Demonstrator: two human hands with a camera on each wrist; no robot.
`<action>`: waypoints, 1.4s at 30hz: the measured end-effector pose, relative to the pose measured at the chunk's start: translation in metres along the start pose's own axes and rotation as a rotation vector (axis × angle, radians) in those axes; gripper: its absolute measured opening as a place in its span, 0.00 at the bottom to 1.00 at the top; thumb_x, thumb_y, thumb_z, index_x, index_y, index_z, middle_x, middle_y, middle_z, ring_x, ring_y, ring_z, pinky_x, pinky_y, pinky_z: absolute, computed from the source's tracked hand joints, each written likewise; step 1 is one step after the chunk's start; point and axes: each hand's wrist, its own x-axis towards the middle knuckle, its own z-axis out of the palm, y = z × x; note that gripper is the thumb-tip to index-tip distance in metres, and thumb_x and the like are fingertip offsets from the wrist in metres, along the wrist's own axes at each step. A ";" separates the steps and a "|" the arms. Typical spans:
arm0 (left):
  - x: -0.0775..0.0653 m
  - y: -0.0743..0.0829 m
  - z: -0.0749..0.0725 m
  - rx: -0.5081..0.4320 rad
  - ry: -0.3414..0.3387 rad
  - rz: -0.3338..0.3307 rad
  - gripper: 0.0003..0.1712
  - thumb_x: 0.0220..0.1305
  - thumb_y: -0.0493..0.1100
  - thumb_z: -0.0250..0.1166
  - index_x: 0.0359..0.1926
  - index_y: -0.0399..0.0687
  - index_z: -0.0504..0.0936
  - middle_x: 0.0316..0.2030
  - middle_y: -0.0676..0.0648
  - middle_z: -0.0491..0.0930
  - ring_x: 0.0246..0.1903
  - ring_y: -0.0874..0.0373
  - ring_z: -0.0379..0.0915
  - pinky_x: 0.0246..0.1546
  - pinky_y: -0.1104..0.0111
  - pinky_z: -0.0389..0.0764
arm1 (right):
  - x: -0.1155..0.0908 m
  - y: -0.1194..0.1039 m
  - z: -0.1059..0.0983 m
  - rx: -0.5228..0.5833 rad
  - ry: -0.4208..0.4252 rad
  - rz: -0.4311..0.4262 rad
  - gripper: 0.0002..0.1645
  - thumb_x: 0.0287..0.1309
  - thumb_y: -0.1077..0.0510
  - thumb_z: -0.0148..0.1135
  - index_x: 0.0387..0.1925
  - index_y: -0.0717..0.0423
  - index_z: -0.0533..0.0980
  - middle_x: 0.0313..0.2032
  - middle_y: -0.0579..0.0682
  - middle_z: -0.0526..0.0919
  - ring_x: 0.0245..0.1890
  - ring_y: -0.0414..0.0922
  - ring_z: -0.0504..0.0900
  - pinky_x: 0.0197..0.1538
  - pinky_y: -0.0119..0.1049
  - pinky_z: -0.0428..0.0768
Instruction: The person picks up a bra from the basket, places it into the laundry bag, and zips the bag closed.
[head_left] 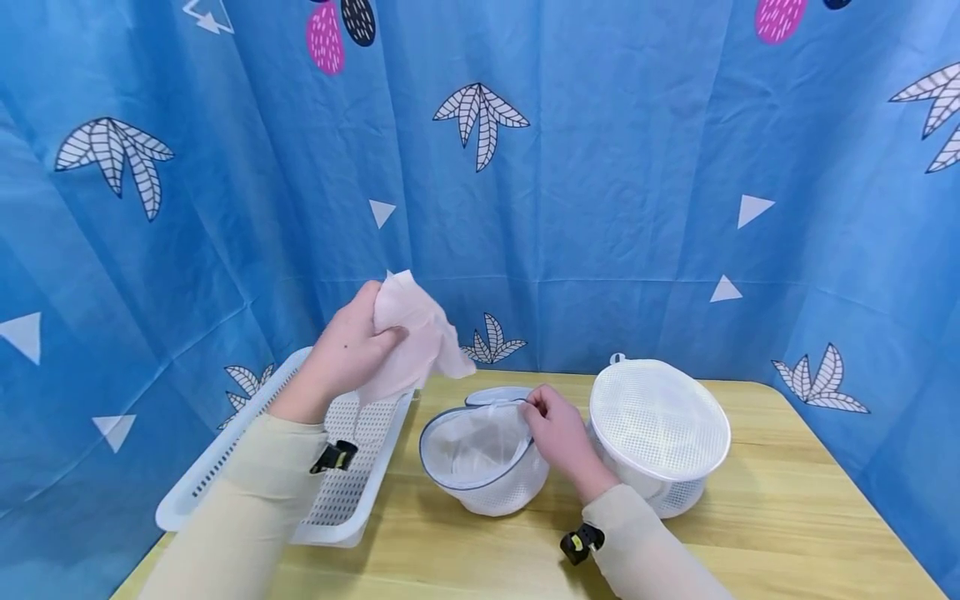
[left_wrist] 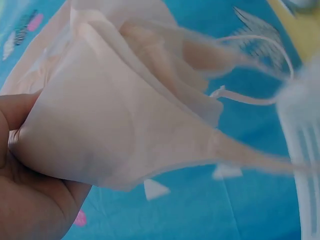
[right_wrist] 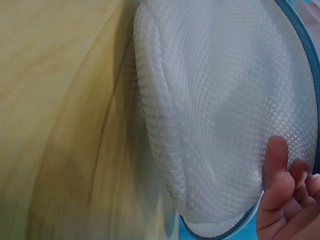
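Pale pink, smooth-cupped and thin-strapped, the bra (head_left: pixel 418 333) is gripped by the left hand (head_left: pixel 351 348) in mid-air near the basket (head_left: pixel 330 534); the open mesh bag (head_left: pixel 501 493) is pinched at the rim by the right hand (head_left: pixel 557 432).

no lettering, brand or number that we can read, yellow patches (head_left: pixel 577 542) on the black wrist devices (head_left: pixel 592 537) too small for us to decipher

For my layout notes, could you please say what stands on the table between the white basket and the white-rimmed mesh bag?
In the head view, the open blue-rimmed mesh bag stands there, with the right hand at its rim.
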 end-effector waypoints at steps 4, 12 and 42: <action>0.004 0.017 0.015 -0.106 0.053 0.009 0.28 0.67 0.37 0.63 0.65 0.41 0.64 0.55 0.39 0.75 0.48 0.42 0.74 0.46 0.44 0.80 | -0.001 -0.001 0.001 0.006 -0.008 -0.010 0.07 0.69 0.57 0.60 0.33 0.49 0.73 0.26 0.46 0.72 0.29 0.45 0.73 0.35 0.39 0.71; 0.007 0.044 0.046 -0.289 0.051 0.009 0.27 0.66 0.37 0.65 0.63 0.46 0.65 0.56 0.43 0.75 0.50 0.43 0.73 0.44 0.43 0.80 | -0.001 0.002 0.004 0.042 -0.037 0.022 0.07 0.71 0.55 0.59 0.34 0.48 0.73 0.27 0.48 0.71 0.30 0.46 0.73 0.34 0.39 0.71; -0.036 -0.001 0.185 -0.108 -0.211 -0.086 0.20 0.63 0.36 0.67 0.55 0.42 0.73 0.44 0.47 0.79 0.41 0.52 0.75 0.47 0.53 0.78 | -0.004 0.005 0.006 0.381 -0.084 0.156 0.06 0.74 0.61 0.50 0.41 0.61 0.72 0.28 0.51 0.71 0.24 0.45 0.70 0.28 0.36 0.72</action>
